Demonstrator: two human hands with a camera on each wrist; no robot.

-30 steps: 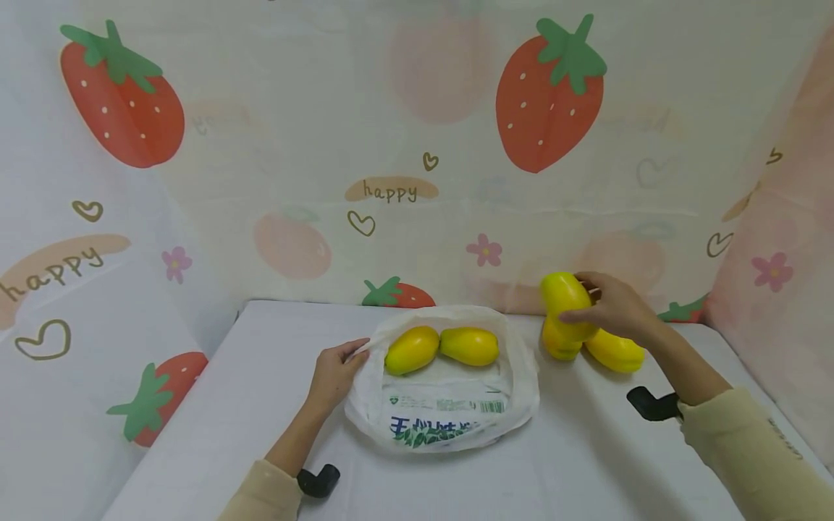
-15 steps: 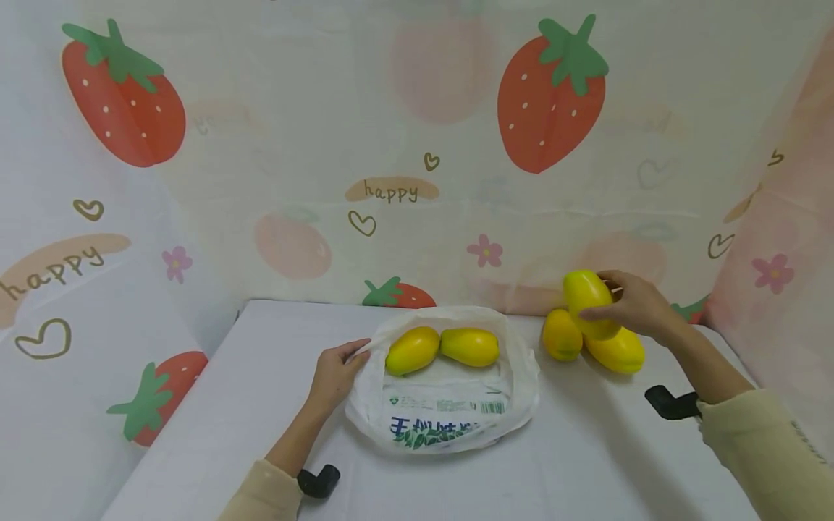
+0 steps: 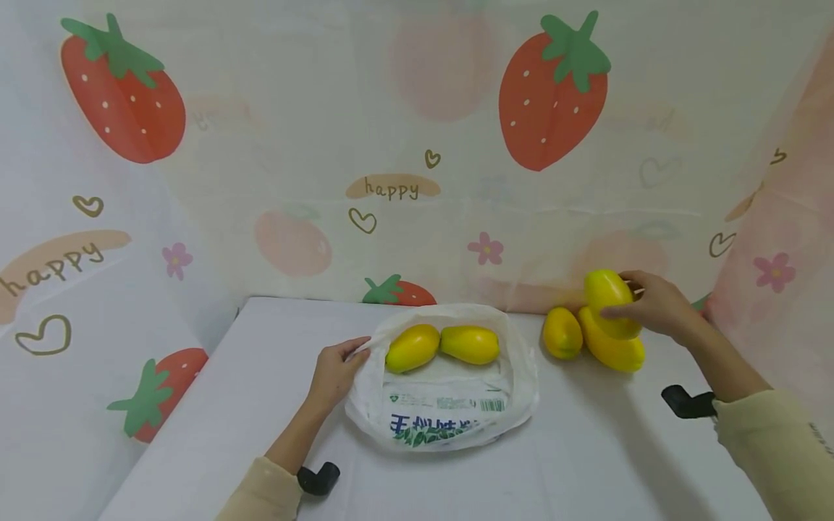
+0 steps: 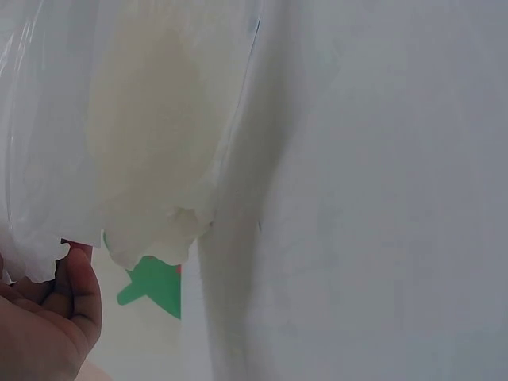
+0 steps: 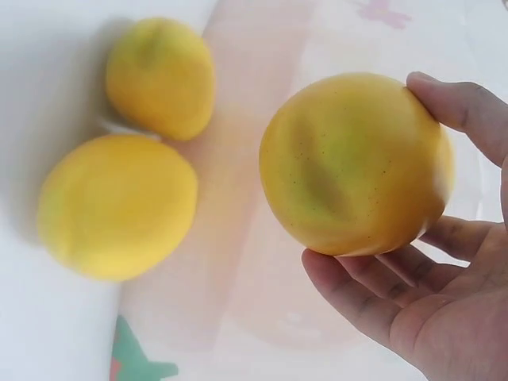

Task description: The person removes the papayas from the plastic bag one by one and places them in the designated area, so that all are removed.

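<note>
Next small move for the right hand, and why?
Probably ease the right hand a little further right, then lower the held yellow fruit to the table beside the two loose fruits. It has been shifting away from the white bag, and the right wrist view shows it apart from both.

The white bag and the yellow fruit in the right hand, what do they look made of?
The white bag looks like thin plastic film: crinkled rim, glossy streaks in the left wrist view. The yellow fruit in the right hand is smooth and faintly shiny with dark specks; real or moulded plastic, I can't tell.
</note>
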